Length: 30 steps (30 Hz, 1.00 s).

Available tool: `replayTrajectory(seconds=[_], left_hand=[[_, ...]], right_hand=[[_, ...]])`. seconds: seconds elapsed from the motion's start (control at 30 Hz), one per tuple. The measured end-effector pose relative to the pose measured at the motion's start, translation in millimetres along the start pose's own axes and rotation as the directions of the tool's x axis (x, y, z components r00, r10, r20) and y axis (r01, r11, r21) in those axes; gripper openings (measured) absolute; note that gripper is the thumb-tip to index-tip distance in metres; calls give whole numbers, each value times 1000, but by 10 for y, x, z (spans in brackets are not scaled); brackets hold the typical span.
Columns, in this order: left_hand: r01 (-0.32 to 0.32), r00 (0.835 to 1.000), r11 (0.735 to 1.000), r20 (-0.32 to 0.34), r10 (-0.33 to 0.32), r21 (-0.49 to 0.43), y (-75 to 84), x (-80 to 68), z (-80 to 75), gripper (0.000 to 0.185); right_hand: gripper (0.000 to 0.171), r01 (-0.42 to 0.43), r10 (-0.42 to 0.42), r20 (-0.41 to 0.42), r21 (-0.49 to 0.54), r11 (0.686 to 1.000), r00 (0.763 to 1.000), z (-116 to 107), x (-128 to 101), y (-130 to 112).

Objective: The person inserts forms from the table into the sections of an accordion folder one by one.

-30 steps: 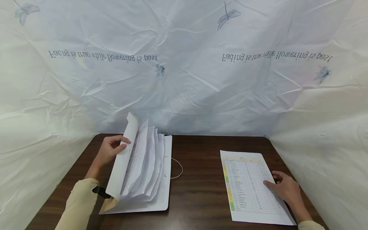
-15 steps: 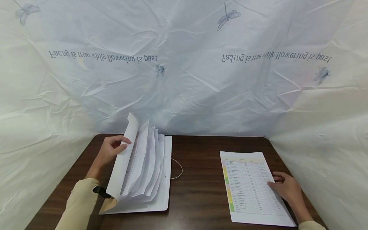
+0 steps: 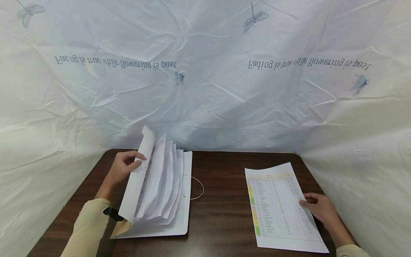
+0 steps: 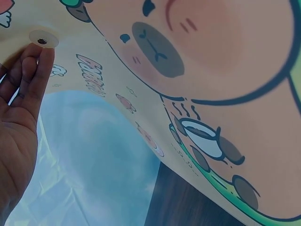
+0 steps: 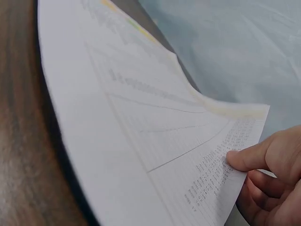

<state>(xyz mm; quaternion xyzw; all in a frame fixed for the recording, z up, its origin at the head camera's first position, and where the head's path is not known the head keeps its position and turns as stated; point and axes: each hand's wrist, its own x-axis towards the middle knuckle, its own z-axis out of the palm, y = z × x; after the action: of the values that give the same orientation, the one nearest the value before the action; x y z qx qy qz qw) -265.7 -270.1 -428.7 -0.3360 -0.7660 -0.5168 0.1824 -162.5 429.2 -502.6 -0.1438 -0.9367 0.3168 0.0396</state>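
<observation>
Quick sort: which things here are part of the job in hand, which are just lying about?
In use:
- left hand holding open the front flap of the white expanding paper file folder
- right hand pinching the right edge of the white printed table sheet with coloured left margin, far end lifted

Lying about:
- thin white elastic loop beside the folder
- dark brown wooden table
- crinkled white dragonfly-print backdrop

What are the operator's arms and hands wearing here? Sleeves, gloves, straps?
Both hands are bare: no gloves or rings visible on the left hand or right hand. Both arms wear pale cream-yellow long sleeves, left sleeve and right sleeve. A small black mount sits at the left cuff.
</observation>
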Motion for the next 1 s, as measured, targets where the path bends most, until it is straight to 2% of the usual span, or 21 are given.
replayTrajectory(seconds=[0.3, 0.5, 1.0], left_hand=[[-10, 1000, 1000, -2, 10, 1, 17, 10, 6, 21], [3, 1000, 1000, -4, -3, 6, 34, 20, 3, 20], [-12, 1000, 1000, -4, 12, 3, 31, 19, -4, 21]], right_hand=[[51, -37, 27, 76, 126, 991, 997, -65, -24, -107], [59, -64, 48, 87, 192, 979, 995, -102, -50, -250], [60, 25, -45, 56, 326, 945, 997, -63, -121, -676]])
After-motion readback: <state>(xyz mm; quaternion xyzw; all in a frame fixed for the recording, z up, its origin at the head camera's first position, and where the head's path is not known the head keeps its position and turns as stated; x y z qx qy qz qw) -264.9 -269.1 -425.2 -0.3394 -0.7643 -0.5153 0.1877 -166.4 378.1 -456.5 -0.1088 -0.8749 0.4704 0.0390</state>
